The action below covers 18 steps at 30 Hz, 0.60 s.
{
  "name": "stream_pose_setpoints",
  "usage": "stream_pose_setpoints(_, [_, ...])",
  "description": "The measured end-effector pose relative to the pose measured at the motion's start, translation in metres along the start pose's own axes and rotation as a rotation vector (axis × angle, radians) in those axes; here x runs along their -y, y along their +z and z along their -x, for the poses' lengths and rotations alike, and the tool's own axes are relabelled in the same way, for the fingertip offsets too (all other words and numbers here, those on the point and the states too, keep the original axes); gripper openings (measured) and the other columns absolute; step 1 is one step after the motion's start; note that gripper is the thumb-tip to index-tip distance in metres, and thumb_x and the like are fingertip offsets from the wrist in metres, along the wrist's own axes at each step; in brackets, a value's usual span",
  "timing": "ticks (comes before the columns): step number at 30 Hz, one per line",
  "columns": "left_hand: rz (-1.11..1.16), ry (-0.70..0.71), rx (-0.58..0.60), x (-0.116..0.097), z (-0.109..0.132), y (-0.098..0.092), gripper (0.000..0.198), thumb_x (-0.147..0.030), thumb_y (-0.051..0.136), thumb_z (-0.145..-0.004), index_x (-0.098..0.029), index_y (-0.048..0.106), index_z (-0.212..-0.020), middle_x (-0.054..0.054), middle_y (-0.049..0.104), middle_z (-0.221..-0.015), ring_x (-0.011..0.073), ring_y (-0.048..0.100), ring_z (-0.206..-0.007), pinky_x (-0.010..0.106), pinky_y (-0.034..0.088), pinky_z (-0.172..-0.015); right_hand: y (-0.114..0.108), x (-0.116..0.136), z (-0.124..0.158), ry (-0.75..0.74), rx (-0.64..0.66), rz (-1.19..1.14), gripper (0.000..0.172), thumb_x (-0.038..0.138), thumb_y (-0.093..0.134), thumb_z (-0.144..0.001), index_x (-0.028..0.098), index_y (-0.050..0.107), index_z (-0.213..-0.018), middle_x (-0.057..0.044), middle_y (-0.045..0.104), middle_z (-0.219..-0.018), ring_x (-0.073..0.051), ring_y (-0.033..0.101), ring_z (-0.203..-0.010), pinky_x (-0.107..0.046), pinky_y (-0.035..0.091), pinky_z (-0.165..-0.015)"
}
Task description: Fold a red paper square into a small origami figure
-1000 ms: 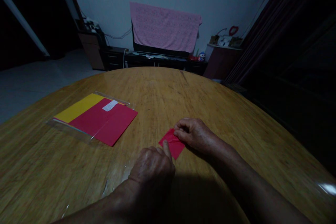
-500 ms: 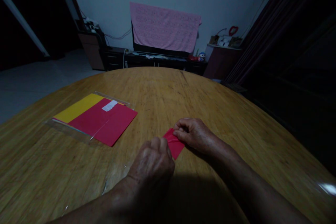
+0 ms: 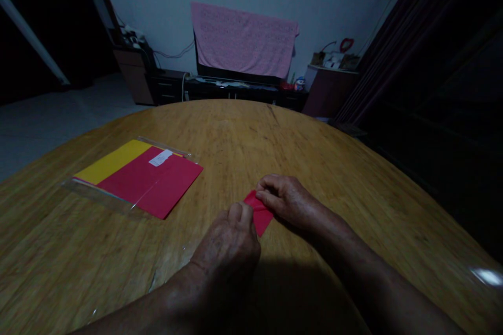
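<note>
A small folded piece of red paper (image 3: 262,219) is between my two hands, just above or on the wooden table (image 3: 314,162); I cannot tell which. My left hand (image 3: 230,238) is closed on its left side, with the knuckles hiding that edge. With thumb and forefinger, my right hand (image 3: 285,199) pinches its upper right part. Creases run across the paper's upper half. To the left lies a clear plastic packet (image 3: 129,208) holding red sheets (image 3: 168,183) and a yellow sheet (image 3: 113,162), with a white label (image 3: 160,157) on top.
Beyond the round table's far edge stands a low dark cabinet (image 3: 168,86) with papers on it. A pink cloth (image 3: 245,42) hangs over a screen there. A side cabinet (image 3: 330,89) and a dark curtain (image 3: 377,57) are at the right.
The view has shifted slightly. Both hands keep their hold on the red paper, and its upper corner seems to have tilted a little. The packet has stayed in place.
</note>
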<state>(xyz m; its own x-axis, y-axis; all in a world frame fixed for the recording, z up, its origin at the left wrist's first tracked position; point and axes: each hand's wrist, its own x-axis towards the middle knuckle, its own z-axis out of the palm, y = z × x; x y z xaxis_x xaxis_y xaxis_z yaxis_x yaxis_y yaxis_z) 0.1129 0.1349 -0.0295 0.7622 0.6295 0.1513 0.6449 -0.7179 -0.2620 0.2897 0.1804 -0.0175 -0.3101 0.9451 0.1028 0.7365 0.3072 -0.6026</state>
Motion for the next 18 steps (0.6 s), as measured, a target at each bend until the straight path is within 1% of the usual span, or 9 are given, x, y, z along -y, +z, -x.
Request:
stream_pose_setpoints(6, [-0.022, 0.003, -0.014, 0.0006, -0.0006, -0.0047, 0.03, -0.005, 0.039, -0.084, -0.007, 0.062, -0.103, 0.009, 0.056, -0.084, 0.0202, 0.052, -0.072, 0.033, 0.049, -0.06, 0.0024, -0.0029, -0.0005, -0.003, -0.026, 0.031, 0.011, 0.018, 0.054, -0.082, 0.019, 0.059, -0.072, 0.001, 0.055, -0.067, -0.011, 0.048, -0.061, -0.025, 0.034, -0.058])
stream_pose_setpoints(11, [0.033, -0.002, 0.042, 0.0037, -0.0045, -0.0071, 0.038, -0.007, 0.042, -0.084, -0.004, 0.055, -0.119, 0.012, 0.057, -0.093, 0.0217, 0.053, -0.077, 0.035, 0.05, -0.062, 0.0021, -0.0016, -0.0005, 0.014, -0.019, 0.022, 0.011, 0.018, 0.054, -0.082, 0.019, 0.06, -0.073, 0.002, 0.055, -0.065, -0.01, 0.047, -0.059, -0.024, 0.033, -0.056])
stream_pose_setpoints(15, [0.071, 0.032, 0.084, 0.0065, -0.006, -0.0072, 0.039, -0.009, 0.042, -0.084, -0.001, 0.055, -0.12, 0.014, 0.058, -0.094, 0.0243, 0.053, -0.08, 0.036, 0.05, -0.06, 0.0037, -0.0019, 0.0, 0.071, -0.035, -0.012, 0.008, 0.017, 0.057, -0.08, 0.019, 0.063, -0.075, 0.002, 0.057, -0.063, -0.01, 0.047, -0.057, -0.024, 0.034, -0.055])
stream_pose_setpoints(18, [0.057, 0.026, 0.085, 0.0062, -0.0059, -0.006, 0.038, -0.009, 0.04, -0.086, -0.002, 0.056, -0.12, 0.014, 0.058, -0.095, 0.0249, 0.054, -0.081, 0.036, 0.05, -0.06, 0.0057, -0.0045, 0.0, 0.05, -0.061, -0.021, 0.007, 0.017, 0.058, -0.079, 0.019, 0.064, -0.076, 0.002, 0.055, -0.062, -0.01, 0.046, -0.056, -0.024, 0.034, -0.055])
